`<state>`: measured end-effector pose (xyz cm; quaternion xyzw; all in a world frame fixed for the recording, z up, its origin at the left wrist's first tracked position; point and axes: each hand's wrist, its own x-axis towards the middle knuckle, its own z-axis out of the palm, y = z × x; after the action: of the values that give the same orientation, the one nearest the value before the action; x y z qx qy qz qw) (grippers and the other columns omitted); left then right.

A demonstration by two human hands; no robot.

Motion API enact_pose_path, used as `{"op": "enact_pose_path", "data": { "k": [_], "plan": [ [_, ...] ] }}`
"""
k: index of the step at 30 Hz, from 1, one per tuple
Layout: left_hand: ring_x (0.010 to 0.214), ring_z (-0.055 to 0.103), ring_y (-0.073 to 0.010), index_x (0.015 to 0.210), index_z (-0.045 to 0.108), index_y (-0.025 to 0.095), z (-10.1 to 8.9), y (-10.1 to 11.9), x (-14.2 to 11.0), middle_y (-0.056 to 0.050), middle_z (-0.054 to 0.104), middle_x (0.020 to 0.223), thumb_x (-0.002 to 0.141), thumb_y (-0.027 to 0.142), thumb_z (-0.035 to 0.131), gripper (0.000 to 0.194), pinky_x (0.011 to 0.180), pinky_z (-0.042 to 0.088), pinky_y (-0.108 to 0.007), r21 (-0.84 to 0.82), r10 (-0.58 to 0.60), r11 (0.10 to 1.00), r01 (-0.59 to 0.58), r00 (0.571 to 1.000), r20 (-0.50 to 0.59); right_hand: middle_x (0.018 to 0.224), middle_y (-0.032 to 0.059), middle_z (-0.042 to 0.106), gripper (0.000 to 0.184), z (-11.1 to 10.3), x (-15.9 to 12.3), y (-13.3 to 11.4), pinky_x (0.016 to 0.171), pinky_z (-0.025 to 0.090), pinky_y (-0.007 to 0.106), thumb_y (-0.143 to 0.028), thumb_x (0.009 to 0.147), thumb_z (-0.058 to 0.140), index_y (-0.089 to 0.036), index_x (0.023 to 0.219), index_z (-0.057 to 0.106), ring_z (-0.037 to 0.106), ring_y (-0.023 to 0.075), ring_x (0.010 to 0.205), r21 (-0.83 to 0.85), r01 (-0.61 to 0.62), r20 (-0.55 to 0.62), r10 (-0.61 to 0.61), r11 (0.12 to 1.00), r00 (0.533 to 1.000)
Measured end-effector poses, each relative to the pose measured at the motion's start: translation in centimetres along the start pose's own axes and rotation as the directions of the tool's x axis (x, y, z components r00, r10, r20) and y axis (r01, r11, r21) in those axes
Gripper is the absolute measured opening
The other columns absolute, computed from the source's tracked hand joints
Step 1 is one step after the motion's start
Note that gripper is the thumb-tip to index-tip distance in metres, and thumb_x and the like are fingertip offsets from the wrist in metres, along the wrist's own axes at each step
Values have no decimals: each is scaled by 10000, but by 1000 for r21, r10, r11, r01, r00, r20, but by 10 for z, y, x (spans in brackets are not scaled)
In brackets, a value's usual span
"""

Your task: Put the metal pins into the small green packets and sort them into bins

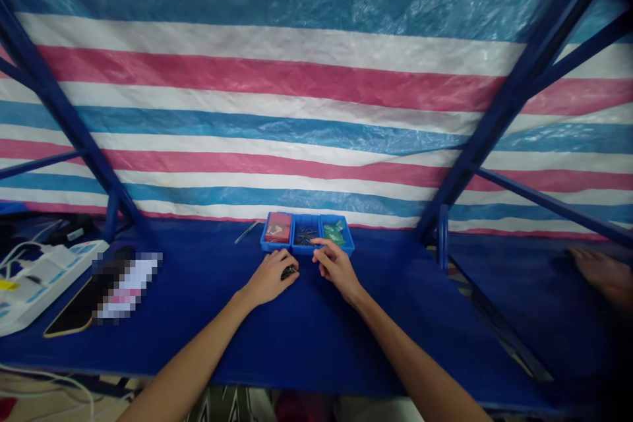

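My left hand is closed around a small bunch of dark, thin metal pieces that look like screws, just in front of the blue bins. My right hand hovers at the front edge of the middle blue bin, its index finger stretched out and apart from the thumb. Nothing shows between those fingers. Inside the middle bin lie several similar dark metal pieces. The left bin holds a red block or packet, and the right bin holds green pieces in clear plastic.
A thin pen-like stick lies left of the bins. On the blue table, a white power strip and a dark phone sit at far left. Blue frame posts rise on both sides. Another person's hand rests at far right.
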<state>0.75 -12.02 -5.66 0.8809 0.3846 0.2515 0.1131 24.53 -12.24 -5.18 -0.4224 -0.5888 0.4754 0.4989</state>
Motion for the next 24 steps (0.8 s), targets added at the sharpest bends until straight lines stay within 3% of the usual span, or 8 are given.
{"op": "enact_pose_path", "data": {
  "k": [3,6,8,10,14,19,24],
  "plan": [
    [1001,603,-250,1063,684,253,0,1,0,-52,660,1100,1053,354,577,147,883,449,-388,-5,2,1000,-2,1000,-6,859,-4,657,305,0,-2,10,612,469,278,-467,965,678,-254,1180,715,567,148,646,-240,124,21,-123,963,992],
    [1003,601,-245,1073,685,256,0,3,0,-47,663,1102,1061,327,561,143,886,442,-383,-5,3,1000,-3,1000,-13,1003,31,676,170,4,-7,17,822,491,340,-367,953,739,-256,1081,734,618,202,878,-532,289,191,-219,796,957],
    [1008,598,-242,1066,686,257,-1,4,0,-42,663,1099,1064,316,561,138,895,438,-379,-3,7,1000,-7,1000,-4,1045,35,675,88,8,-10,18,888,465,365,-309,975,728,-256,1044,718,619,222,971,-637,346,285,-206,689,936],
    [1015,594,-242,1050,685,255,-2,5,0,-39,663,1100,1065,310,561,136,903,436,-375,-3,10,1000,-10,1000,11,1031,23,672,31,12,-12,17,919,441,377,-266,1022,663,-252,1001,683,622,220,995,-685,344,306,-175,642,936],
    [1019,591,-244,1048,682,252,-3,6,0,-40,663,1109,1066,329,566,140,910,433,-379,-8,6,1000,-6,1000,22,1037,17,659,100,15,-13,14,897,417,364,-225,1068,564,-241,985,618,624,209,990,-718,315,286,-149,620,947],
    [1008,590,-244,1032,672,241,-3,5,0,-48,661,1102,1091,376,523,209,899,432,-379,-13,11,1000,-11,1000,20,1071,15,651,42,15,-14,14,872,391,354,-248,1045,605,-255,1087,601,619,210,991,-712,322,290,-157,624,944],
    [996,584,-229,1042,660,243,2,-1,1,-30,658,1093,1091,377,545,184,929,419,-377,-20,4,1000,-4,1000,13,1021,-3,634,35,14,-12,18,855,382,339,-286,1039,618,-265,1067,612,595,198,947,-718,324,308,-136,616,942]
  ]
}}
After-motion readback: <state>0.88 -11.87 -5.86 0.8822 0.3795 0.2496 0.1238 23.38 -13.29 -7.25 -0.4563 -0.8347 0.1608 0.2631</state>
